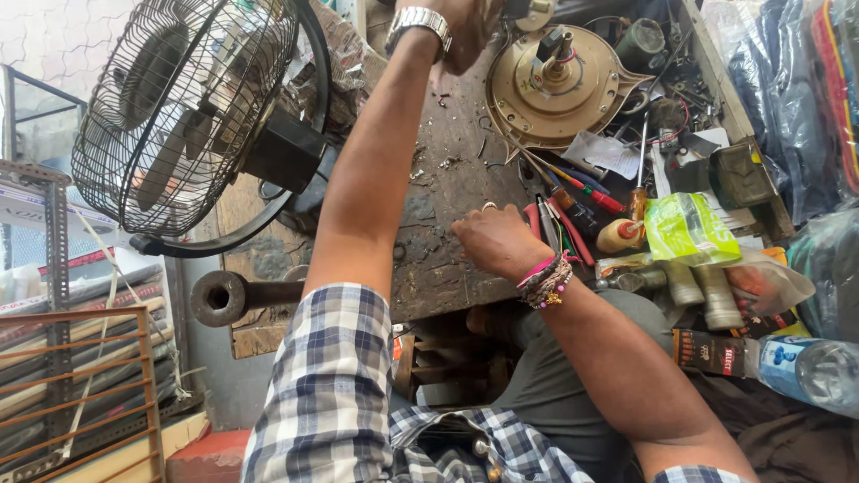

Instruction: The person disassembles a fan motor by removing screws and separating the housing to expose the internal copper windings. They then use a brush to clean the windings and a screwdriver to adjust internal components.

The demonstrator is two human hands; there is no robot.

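Note:
My left hand [458, 34], with a metal watch on the wrist, reaches to the far end of the dark wooden workbench [447, 170]. Its fingers curl beside the rim of a round brass-coloured fan motor housing [548, 89]; the frame's top edge cuts them off. My right hand [495, 240], wearing beaded bracelets and a ring, rests knuckles-up on the bench. Its fingertips touch red-handled tools [540, 219]. Whether either hand grips anything is hidden.
A black wire-cage fan [183, 107] lies tilted at the left, with a metal pipe [228, 298] sticking out below it. Screwdrivers [582, 183], a green packet [684, 228], tubes, wires and a plastic bottle [810, 367] crowd the right. Stacked metal racks stand at far left.

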